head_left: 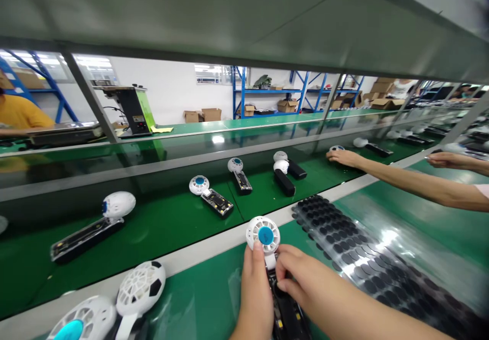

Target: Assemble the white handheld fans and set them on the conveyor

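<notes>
My left hand [255, 286] is closed around the neck of a small handheld fan [263, 234], thumb resting on its white round head with the blue centre. The fan's black handle hangs toward me, open on this side, with inner parts showing. Over that handle my right hand [300, 273] is pinched, its fingertips at a dark round spot; whatever they hold is mostly hidden. To the right lies a clear sheet of black round stickers [344, 243]. Two more fans, one with a football-patterned head [141, 288], lie at the lower left.
Several fans lie along the green conveyor belt [153, 238], including one with an open handle [217, 202]. A co-worker's arm [401, 179] reaches over the belt from the right, another hand [451, 161] behind it. A low shelf [229, 14] hangs overhead.
</notes>
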A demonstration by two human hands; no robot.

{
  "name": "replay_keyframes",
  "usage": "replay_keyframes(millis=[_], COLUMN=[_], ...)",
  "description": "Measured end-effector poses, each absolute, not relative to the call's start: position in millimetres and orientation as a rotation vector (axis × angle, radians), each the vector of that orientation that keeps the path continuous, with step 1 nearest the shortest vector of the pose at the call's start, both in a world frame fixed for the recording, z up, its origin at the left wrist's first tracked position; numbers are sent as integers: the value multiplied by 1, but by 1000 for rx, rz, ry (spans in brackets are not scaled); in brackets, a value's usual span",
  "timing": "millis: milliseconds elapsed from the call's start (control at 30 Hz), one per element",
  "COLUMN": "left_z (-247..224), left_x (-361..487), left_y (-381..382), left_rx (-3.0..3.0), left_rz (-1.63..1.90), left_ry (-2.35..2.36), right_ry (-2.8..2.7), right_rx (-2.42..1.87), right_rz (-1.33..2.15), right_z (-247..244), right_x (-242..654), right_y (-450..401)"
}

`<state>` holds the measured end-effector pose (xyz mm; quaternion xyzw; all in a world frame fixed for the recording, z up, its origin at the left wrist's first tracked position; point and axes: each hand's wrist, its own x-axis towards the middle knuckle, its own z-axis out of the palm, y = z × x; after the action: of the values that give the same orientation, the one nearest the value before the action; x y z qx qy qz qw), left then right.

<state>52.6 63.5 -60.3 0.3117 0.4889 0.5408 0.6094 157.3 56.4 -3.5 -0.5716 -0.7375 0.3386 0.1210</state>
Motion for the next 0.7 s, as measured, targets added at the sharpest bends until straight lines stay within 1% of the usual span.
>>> replay_keyframes(millis=[133,267,333,467,533,633,700], left_z=[-62,-61,-64,-78,-85,-82,-72], left_x=[51,52,54,52,48,40,37], left_y=[64,65,66,69,73,80,82], left_rx=[701,695,692,719,765,800,685], left_rz=[1261,1249,1240,1197,1143,1071,1116], left_ry=[1028,985,963,899,910,1011,1000], right_ry=[-2106,-1993,-1883,-1708,-1704,-1647,-1581], right_rx=[-1540,-1475,-1476,-1449,-1525,-1701,-1810], right_rz=[917,929,990,1253,1178,883,696], right_z=[-21,-32,-32,-23,-20,-19,-22], right_x=[165,167,167,180,196,228,248], right_y=[51,48,48,59,75,119,157])
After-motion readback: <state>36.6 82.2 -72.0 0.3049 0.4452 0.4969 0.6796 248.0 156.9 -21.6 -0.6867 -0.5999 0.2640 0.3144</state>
